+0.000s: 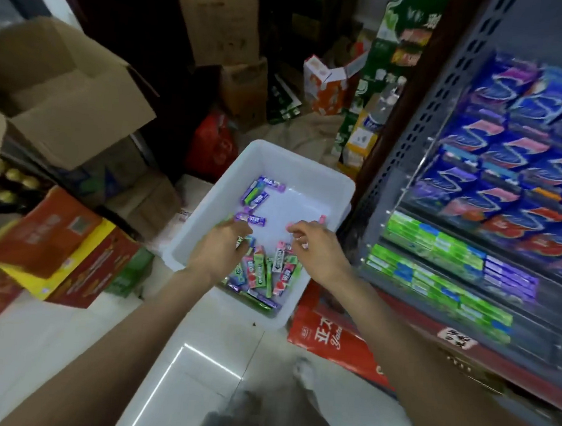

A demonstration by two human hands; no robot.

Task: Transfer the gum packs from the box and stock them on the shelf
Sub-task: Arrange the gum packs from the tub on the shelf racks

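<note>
Stockroom floor of pale tile, cartons stacked around a white box [339, 187].
Both hands reach into the box over loose gum packs [261, 271]: left hand [218, 246] has its grip curled on packs, right hand [317, 246] pinches a pink pack [292, 227]. Beside them, the shelf [414, 129] holds stocked gum.

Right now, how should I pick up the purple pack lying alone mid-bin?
Pinch the purple pack across its narrow width, at its middle, coming straight down. It lies flat on the bare bin floor, long sides free, so fingers fit either side. The left hand is nearest.
</note>
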